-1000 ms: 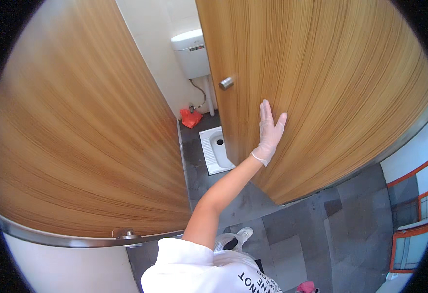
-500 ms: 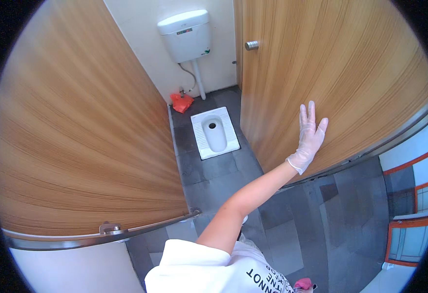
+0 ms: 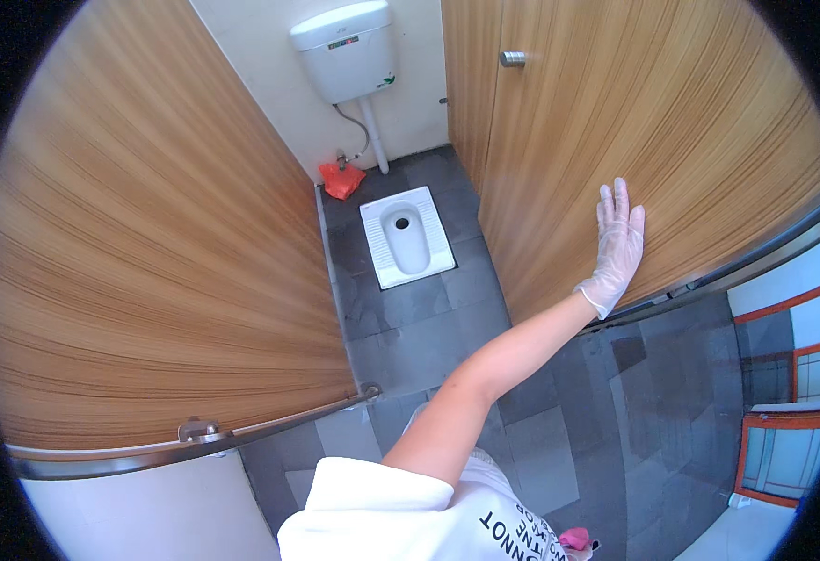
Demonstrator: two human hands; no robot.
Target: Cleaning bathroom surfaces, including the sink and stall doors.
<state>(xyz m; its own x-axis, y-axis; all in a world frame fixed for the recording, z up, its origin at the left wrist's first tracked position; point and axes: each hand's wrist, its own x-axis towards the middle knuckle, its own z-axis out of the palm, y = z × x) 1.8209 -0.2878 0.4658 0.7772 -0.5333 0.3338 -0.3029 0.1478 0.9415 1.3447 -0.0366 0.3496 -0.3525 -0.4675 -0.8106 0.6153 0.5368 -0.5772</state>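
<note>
My left hand [image 3: 618, 245], in a thin clear disposable glove, reaches out to the right with fingers stretched. It lies against the wood-grain stall door [image 3: 709, 131], below and to the right of the small metal door knob [image 3: 513, 59]. Past the doorway a white squat toilet [image 3: 408, 238] is set in the floor. At the bottom edge, part of my right hand [image 3: 579, 553] shows beside my white shirt, with a bright pink item [image 3: 574, 538] in it. Most of that hand is cut off, and what the pink item is cannot be made out.
A white cistern [image 3: 344, 51] hangs on the back wall, its pipe running down. Beneath it, a red plastic bag [image 3: 341, 180] sits in the corner. The wood-grain partition [image 3: 166, 280] stands at left, with a metal latch [image 3: 202, 429] on its edge. Grey tiles [image 3: 400, 341] cover the floor.
The door has swung further right, widening the gap beside the toilet. My left hand has moved right with it, fingers now closer together. The view has shifted slightly.
</note>
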